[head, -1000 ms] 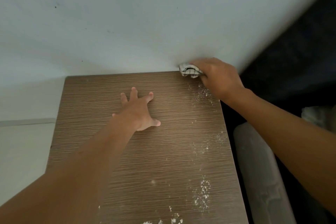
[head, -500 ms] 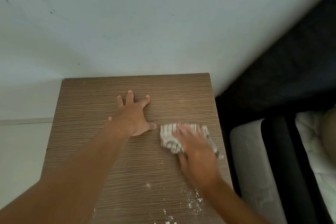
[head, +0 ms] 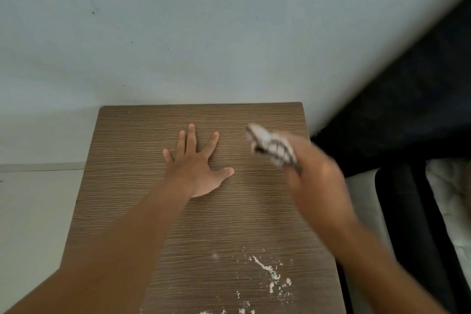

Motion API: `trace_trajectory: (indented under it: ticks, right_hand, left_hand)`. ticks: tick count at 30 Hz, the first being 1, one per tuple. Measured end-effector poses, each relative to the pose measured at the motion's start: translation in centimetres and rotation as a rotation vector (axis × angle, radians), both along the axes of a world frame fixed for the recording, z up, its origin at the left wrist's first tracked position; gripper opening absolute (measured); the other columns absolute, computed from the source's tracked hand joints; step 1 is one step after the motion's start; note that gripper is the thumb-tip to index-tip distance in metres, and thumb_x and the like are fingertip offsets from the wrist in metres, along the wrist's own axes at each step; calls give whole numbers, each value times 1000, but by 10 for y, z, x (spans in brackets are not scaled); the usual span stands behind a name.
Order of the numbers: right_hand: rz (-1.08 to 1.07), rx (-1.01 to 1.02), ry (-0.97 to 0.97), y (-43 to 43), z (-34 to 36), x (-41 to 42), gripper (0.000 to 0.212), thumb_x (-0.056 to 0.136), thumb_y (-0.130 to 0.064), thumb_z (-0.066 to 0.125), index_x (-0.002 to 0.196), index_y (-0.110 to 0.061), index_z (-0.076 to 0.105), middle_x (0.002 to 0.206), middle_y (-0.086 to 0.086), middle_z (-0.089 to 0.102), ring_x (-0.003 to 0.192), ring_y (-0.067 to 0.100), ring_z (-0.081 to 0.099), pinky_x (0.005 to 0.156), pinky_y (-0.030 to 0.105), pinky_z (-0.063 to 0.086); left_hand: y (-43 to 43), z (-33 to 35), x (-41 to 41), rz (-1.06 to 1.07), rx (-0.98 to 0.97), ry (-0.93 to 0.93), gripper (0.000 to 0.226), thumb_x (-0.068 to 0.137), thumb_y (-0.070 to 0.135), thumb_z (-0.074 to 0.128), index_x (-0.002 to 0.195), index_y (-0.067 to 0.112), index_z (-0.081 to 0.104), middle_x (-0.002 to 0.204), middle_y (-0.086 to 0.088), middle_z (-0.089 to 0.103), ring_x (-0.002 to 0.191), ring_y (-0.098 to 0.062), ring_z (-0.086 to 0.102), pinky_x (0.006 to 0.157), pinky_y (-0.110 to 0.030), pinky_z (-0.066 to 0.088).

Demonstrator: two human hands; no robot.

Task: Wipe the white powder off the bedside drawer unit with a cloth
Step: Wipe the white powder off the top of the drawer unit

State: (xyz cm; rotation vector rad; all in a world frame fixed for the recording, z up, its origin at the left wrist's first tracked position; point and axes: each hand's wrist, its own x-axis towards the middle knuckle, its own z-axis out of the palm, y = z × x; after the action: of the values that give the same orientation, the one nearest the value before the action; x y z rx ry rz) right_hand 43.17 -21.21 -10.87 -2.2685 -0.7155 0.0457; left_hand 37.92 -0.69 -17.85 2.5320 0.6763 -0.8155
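Nearest me, white powder [head: 267, 273] lies scattered along the front right part of the bedside drawer unit [head: 142, 211], running down out of view at the bottom edge, so I judge that patch as the work left. The middle and back of the wood-grain top look clean, bar one faint speck just left of the scatter. Further in, my left hand [head: 198, 171] lies flat on the top near its centre, fingers spread, bracing. To its right, my right hand [head: 316, 186] is motion-blurred and grips the bunched checked cloth [head: 272, 148] near the back right corner; I cannot tell whether the cloth touches the wood. The right edge is close beside that hand, with a dark gap and the bed [head: 446, 199] beyond. The back edge meets the wall [head: 204, 33], while the left half offers open room.
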Motion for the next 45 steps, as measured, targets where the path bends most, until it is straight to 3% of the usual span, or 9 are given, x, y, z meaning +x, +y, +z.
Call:
trace_trajectory:
  ticks: [4, 9, 13, 21, 24, 29, 37, 41, 45]
  right_hand:
    - [61, -286, -108, 46, -11, 102, 39, 90, -11, 50, 125, -28, 57, 119, -1, 63, 107, 25, 57, 80, 33, 45]
    - [294, -479, -114, 64, -63, 131, 34, 93, -21, 50, 125, -31, 57, 125, -3, 60, 113, 24, 54, 88, 40, 47]
    - [107, -346, -98, 48, -89, 89, 40, 89, -13, 57, 128, -21, 58, 129, 0, 60, 118, 22, 53, 100, 34, 36]
    - [155, -277, -122, -15, -90, -80, 42, 70, -6, 72, 109, -20, 69, 115, 0, 69, 102, 23, 66, 89, 40, 54]
    - [201, -178, -67, -34, -97, -123, 30, 82, -17, 55, 102, -27, 75, 112, -9, 70, 103, 8, 64, 106, 25, 39]
    - [42, -168, 24, -31, -50, -95, 45, 75, -14, 51, 115, -35, 53, 93, -17, 65, 88, 0, 55, 85, -9, 25]
    - [-338, -296, 9, 23, -55, 75, 24, 93, -22, 47, 115, -22, 58, 108, 3, 64, 98, 28, 60, 70, 30, 38]
    - [-320, -304, -80, 53, -89, 90, 32, 87, -8, 49, 118, -7, 59, 116, 12, 61, 107, 35, 57, 92, 45, 45]
    - [-246, -334, -89, 87, -99, 76, 43, 89, -9, 52, 133, -10, 53, 134, 12, 54, 127, 30, 46, 112, 45, 25]
  left_hand:
    - [0, 0, 0, 3, -8, -1, 91, 82, 77, 41, 147, 50, -17, 151, 0, -43, 141, -23, -36, 115, -58, -12]
    - [0, -2, 0, 11, -17, 10, 91, 82, 77, 41, 146, 50, -18, 149, 0, -45, 140, -23, -38, 114, -58, -15]
    - [-1, -1, 2, 21, -29, 21, 91, 84, 74, 43, 146, 50, -18, 150, 1, -45, 139, -23, -38, 114, -57, -15]
    - [5, 8, 10, 56, -106, 81, 85, 91, 58, 51, 147, 52, -12, 151, 5, -43, 142, -21, -34, 116, -55, -12]
    - [4, 8, 9, 67, -112, 63, 84, 92, 55, 52, 147, 52, -10, 152, 5, -41, 142, -20, -33, 116, -55, -10]
    - [7, 11, 2, 34, -82, -13, 77, 93, 51, 51, 151, 49, 0, 157, 5, -31, 147, -19, -23, 117, -53, -3]
    - [30, 16, -34, 115, -23, -107, 70, 94, 59, 41, 154, 39, 8, 162, 10, -17, 150, -14, -9, 120, -50, 12]
    - [58, 9, -55, 229, -24, -116, 64, 97, 55, 35, 154, 39, 9, 162, 7, -17, 150, -16, -10, 119, -53, 12]
    - [82, 4, -75, 278, -18, -105, 61, 99, 52, 32, 154, 38, 9, 162, 6, -18, 150, -18, -9, 120, -52, 11]
